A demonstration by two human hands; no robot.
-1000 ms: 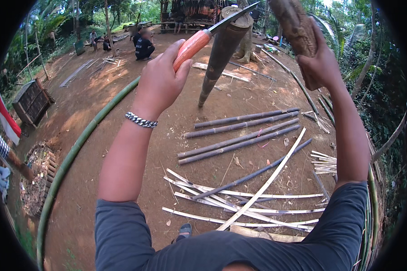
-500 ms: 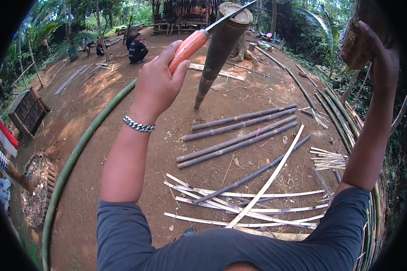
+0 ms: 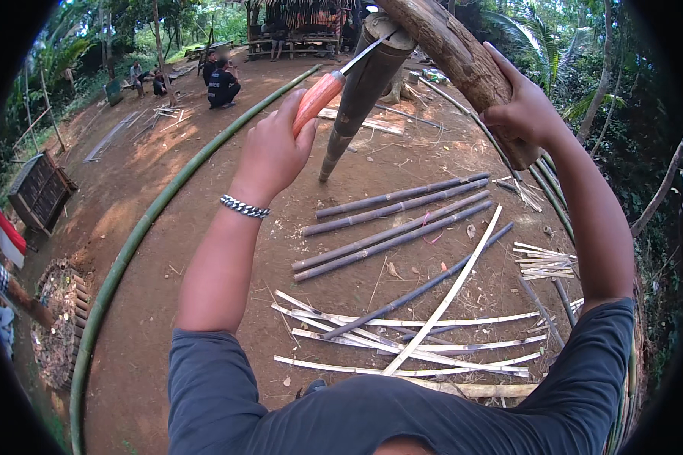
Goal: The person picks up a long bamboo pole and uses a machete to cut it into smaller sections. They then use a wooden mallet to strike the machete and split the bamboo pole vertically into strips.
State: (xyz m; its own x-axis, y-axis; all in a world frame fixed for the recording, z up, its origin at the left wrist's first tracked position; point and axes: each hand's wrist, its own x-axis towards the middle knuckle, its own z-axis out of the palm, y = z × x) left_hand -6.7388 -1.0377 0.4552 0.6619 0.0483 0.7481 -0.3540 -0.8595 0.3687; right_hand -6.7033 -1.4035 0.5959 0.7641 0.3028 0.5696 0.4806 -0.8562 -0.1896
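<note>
Both hands are raised and closed tight: the left hand (image 3: 269,152), a chain bracelet (image 3: 244,206) on its wrist, wraps fully round the orange handle of a knife (image 3: 334,80), whose blade lies across the top end of an upright bamboo pole (image 3: 360,91); the right hand (image 3: 524,114) grips a thick wooden club (image 3: 459,57) poised just above the blade. Nearest the feet, on the bare dirt ground (image 3: 167,250), pale thin bamboo strips (image 3: 402,341) lie crossed in a loose heap, and beyond them several dark split lengths (image 3: 395,227) lie side by side, so a fair amount looks already split. The standing pole looks barely entered by the blade, its splitting mostly left. A long green bamboo stem (image 3: 129,250) curves along the ground's left edge; farther off, people (image 3: 221,82) sit near a shelter
</note>
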